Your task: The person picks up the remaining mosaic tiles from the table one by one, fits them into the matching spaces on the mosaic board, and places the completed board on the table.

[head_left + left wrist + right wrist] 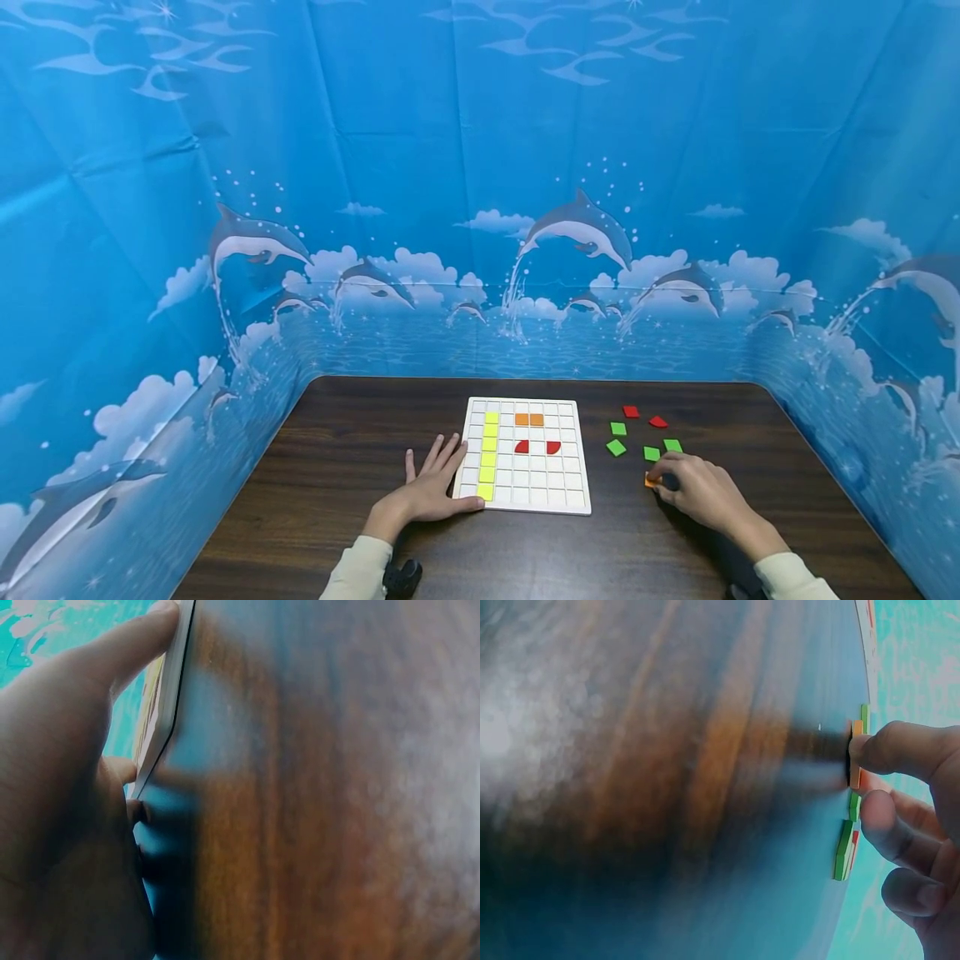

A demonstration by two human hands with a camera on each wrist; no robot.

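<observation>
A white gridded board (538, 479) lies on the table, carrying a column of yellow tiles (489, 443), two orange squares (529, 420) and two red quarter-round tiles (552, 447). My left hand (429, 492) rests at the board's lower left corner with fingers spread. In the left wrist view its thumb touches the side of the board (166, 705). To the right of the board, my right hand (701, 490) pinches an orange tile (856, 728) between thumb and fingers, low over the table. Several green tiles (617, 448) lie just beyond that hand.
A red square tile (631, 412) and a red quarter-round tile (657, 422) lie behind the green ones. The dark wooden table (360, 433) is enclosed by a blue dolphin-printed curtain (420, 167) at the back and sides.
</observation>
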